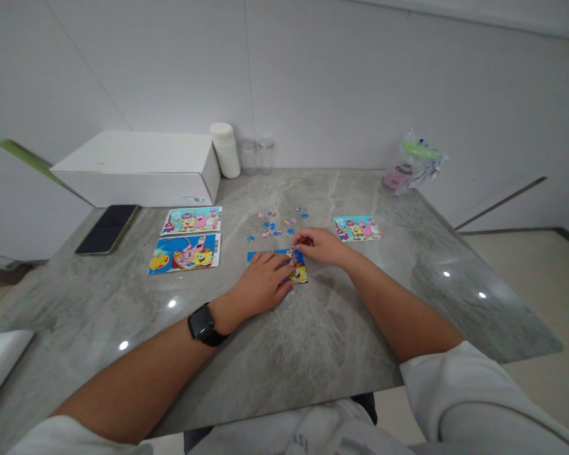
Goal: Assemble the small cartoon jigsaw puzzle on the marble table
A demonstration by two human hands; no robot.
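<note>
A small cartoon jigsaw puzzle (301, 273) lies on the grey table, partly assembled and largely covered by my hands. My left hand (260, 282) rests flat over its left and middle part, fingers outstretched, with a black watch on the wrist. At the upper right corner of the puzzle, my right hand (321, 245) pinches what looks like a puzzle piece, mostly hidden by the fingers. Several loose puzzle pieces (272, 225), blue and pink, are scattered just beyond both hands. To the right lies another cartoon puzzle picture (359, 229).
Two cartoon picture cards (192, 220) and a black phone (108, 230) lie at left. Behind them stand a white box (137, 188), a white bottle (226, 151) and two clear jars (265, 158). A plastic bag with a green-topped item (415, 165) sits at the back right.
</note>
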